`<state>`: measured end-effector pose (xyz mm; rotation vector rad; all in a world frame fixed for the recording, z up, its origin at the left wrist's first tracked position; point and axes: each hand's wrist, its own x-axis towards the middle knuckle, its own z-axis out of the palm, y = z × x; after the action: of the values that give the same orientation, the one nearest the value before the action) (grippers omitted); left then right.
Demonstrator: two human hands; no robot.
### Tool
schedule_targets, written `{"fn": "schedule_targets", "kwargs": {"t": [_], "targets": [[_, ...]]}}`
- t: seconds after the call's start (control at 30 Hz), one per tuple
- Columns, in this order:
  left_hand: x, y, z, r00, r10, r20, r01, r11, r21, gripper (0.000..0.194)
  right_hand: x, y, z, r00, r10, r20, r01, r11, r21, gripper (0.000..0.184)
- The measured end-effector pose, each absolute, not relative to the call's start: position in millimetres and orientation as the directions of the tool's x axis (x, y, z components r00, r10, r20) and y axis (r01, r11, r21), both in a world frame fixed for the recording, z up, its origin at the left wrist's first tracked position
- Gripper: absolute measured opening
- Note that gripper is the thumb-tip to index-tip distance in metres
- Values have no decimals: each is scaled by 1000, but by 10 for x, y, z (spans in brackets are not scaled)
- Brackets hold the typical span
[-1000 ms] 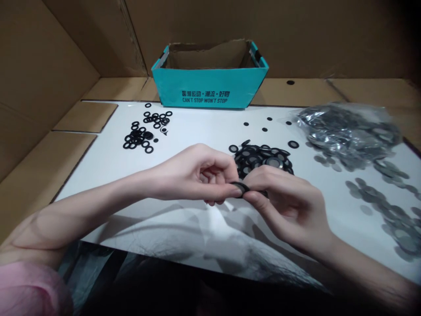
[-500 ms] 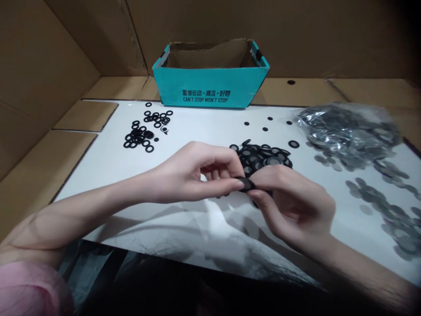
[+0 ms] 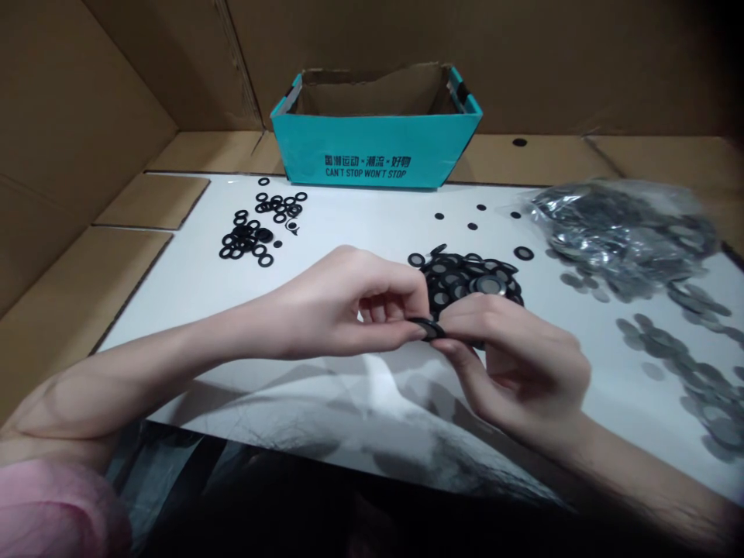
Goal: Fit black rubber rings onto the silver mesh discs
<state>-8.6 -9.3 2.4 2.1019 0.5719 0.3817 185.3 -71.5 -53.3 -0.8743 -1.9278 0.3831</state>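
Between my two hands is a small black ring-edged disc (image 3: 431, 328) with a grey middle. My left hand (image 3: 366, 306) pinches its left side between thumb and forefinger, the other fingers curled. My right hand (image 3: 511, 353) has thumb and forefinger closed on the disc's right edge. Whether a second piece lies against it I cannot tell. Just behind my hands sits a heap of black discs with grey centres (image 3: 450, 277), partly hidden by my right hand.
A turquoise box (image 3: 372, 147) stands at the back. Loose black rings (image 3: 247, 239) lie at the left. On the right are a clear plastic bag of discs (image 3: 621, 232) and scattered grey discs (image 3: 680, 360). Cardboard walls (image 3: 75, 101) enclose the white table (image 3: 349, 225).
Both hands keep hold of the disc, which shifted slightly right and tilted up to show more of its face, then tipped flatter again. The whole view has moved slightly.
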Motion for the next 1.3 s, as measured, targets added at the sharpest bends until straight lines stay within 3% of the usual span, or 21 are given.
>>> {"fn": "schedule_targets", "kwargs": {"t": [0.23, 0.37, 0.53, 0.9, 1.3], "targets": [[-87, -107, 30, 852, 517, 83, 319, -638, 701, 10, 1877, -670, -473, -427, 703, 569, 473, 710, -522, 12], [-54, -123, -39, 824, 551, 133, 258, -572, 779, 6, 1861, -673, -443, -325, 750, 576, 453, 658, -601, 14], [13, -175, -166, 750, 648, 135, 137, -351, 926, 10, 1851, -688, -467, -246, 775, 582, 496, 616, -612, 19], [-33, -109, -59, 807, 590, -11, 196, -252, 948, 8, 1865, -722, -521, -248, 766, 593, 409, 637, -653, 19], [-27, -117, -74, 823, 556, 118, 228, -512, 828, 10, 1957, -565, -472, -481, 685, 546, 378, 725, -576, 16]]}}
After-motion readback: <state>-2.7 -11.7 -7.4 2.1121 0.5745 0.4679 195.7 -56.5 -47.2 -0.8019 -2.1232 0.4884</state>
